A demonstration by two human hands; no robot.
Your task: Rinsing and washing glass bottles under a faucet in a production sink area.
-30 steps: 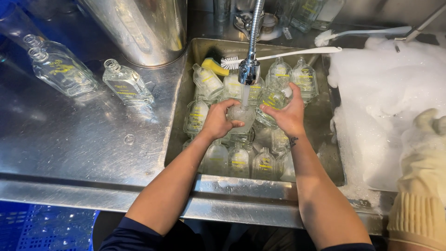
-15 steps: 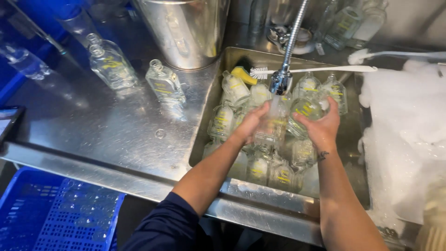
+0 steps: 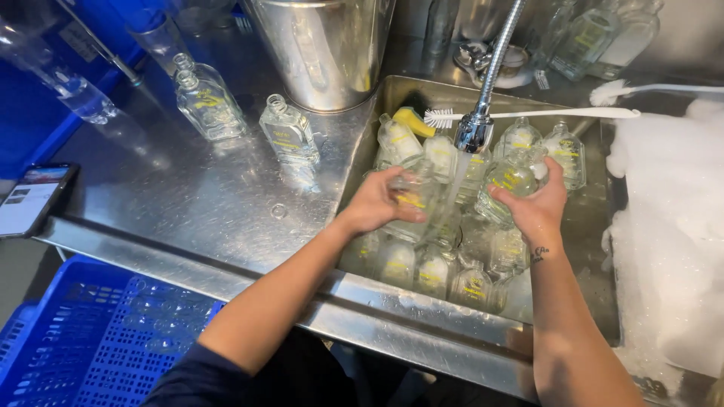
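- A clear glass bottle (image 3: 413, 197) is gripped in the left hand (image 3: 377, 202) over the sink (image 3: 596, 218), long axis tilted, neck pointing up and away toward the tap stream.
- A second, rounder bottle (image 3: 515, 179) is clasped in the right hand (image 3: 537, 203), just beside the faucet head (image 3: 473, 132); which way its neck points can't really be made out.
- Both forearms are stretched forward over the sink edge, fingers wrapped tight around the glass.
- Plenty more bottles are piled underneath in the sink.
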